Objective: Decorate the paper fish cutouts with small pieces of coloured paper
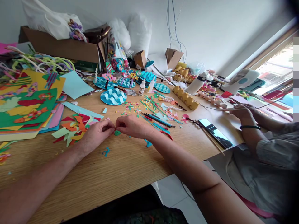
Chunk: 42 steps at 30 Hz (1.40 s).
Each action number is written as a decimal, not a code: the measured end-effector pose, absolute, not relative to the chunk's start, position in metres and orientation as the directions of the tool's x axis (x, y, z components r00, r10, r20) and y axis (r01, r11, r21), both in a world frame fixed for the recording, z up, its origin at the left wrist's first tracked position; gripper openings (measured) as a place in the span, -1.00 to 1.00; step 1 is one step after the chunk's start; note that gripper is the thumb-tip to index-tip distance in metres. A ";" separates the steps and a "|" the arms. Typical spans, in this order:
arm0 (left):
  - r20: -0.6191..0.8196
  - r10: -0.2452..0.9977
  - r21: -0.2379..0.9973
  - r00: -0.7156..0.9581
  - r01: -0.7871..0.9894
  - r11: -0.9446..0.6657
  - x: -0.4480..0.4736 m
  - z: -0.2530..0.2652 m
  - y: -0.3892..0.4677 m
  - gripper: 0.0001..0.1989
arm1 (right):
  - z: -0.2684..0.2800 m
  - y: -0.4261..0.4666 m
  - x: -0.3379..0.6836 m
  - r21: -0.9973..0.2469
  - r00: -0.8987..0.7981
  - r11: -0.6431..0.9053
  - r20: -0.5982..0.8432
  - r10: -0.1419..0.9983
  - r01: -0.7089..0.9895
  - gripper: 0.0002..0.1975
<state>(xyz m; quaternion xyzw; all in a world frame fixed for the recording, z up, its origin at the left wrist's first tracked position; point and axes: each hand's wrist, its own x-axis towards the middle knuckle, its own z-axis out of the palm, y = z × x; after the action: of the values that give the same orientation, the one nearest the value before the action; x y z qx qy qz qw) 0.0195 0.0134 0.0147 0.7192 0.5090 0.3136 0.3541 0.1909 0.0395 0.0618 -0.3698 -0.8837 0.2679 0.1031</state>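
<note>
At the far left of the bench [130, 168], a green sheet [50, 101] carried paper cutouts, fish shapes among them, on top of stacked coloured paper. To its right, behind, lay a light blue sheet [77, 85], and nearer the front a heap of paper scraps [71, 126] in red, orange, green and yellow spread beside the left hand [102, 129]. That hand had its fingers bent and its thumb and fingertips drawn together; I could not tell whether they gripped anything. A curly blue scrap [106, 151] lay in front of it, and a blue disc with pale waves [113, 97] lay farther back. The small green piece [117, 133] was on the bench just below the meeting fingertips. The right hand [130, 126] faced the left with fingers curled in, its grip likewise hidden. Beyond it stood two small bottles [142, 87], then pencils [158, 119] lay in a loose bundle, and farther right rested a phone [215, 133]. At the right, a co-worker's hands [243, 113] were held close together over the bench.
</note>
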 end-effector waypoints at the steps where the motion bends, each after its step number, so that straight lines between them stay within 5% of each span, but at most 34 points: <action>1: 0.101 0.953 0.822 0.284 0.516 -0.241 0.020 0.015 0.014 -0.80 | 0.062 0.040 0.190 -0.545 -0.703 0.581 -0.023 0.711 0.605 -0.88; 14: 0.092 0.966 0.906 0.243 0.382 -0.182 0.021 0.013 0.013 -0.76 | 0.058 0.056 0.198 -0.556 -0.651 0.539 -0.006 0.759 0.633 -0.85; 20: 0.243 0.932 0.662 0.268 0.657 -0.361 0.020 0.017 0.012 -0.80 | 0.048 0.080 0.205 -0.494 -0.627 0.525 -0.053 0.777 0.693 -0.84; 25: 0.363 0.853 0.474 0.375 0.714 -0.515 0.020 0.012 0.013 -0.77 | 0.043 0.087 0.203 -0.457 -0.654 0.538 -0.138 0.743 0.708 -0.83; 42: 0.361 0.817 0.439 0.450 0.691 -0.574 0.022 0.005 0.016 -0.76 | 0.034 0.088 0.205 -0.409 -0.626 0.528 -0.151 0.765 0.744 -0.79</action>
<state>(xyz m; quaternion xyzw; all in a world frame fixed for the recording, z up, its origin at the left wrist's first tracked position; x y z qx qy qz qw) 0.0216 0.0161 0.0052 0.8437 0.4469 0.2745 0.1146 0.2050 0.0878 0.0345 -0.4319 -0.8738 0.2223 0.0234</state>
